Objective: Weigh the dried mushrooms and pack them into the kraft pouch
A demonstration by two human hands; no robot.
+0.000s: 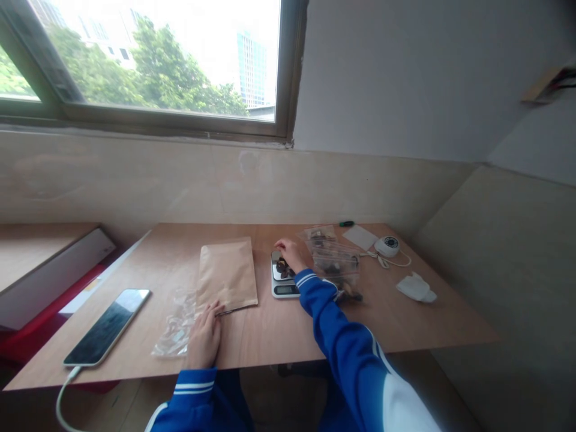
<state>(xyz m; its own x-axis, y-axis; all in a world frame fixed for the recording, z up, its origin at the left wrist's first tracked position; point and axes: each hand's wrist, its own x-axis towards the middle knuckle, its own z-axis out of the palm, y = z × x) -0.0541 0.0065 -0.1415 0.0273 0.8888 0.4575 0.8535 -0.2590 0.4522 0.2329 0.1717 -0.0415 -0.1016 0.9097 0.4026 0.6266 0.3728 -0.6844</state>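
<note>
My right hand (292, 254) reaches over a small digital scale (284, 290), fingers bent down at the far part of its weighing plate. Dark brown dried pieces (282, 266) lie on the plate beside the fingers; whether the fingertips hold one is hidden. My left hand (205, 335) lies with fingers stretched out at the near left corner of a brown paper bag (228, 273). Under and left of that hand is a crumpled clear plastic bag (173, 327). Right of the scale, several clear zip bags (335, 259) hold dark dried pieces, partly covered by my right sleeve.
A phone (108, 329) with a charging cable (63, 390) lies at the left. At the right are a white dome camera (387, 245) with its cord, a white card (360, 237), a crumpled white wrapper (416, 288) and a green-handled tool (346, 224). A wall and window (171, 66) stand behind.
</note>
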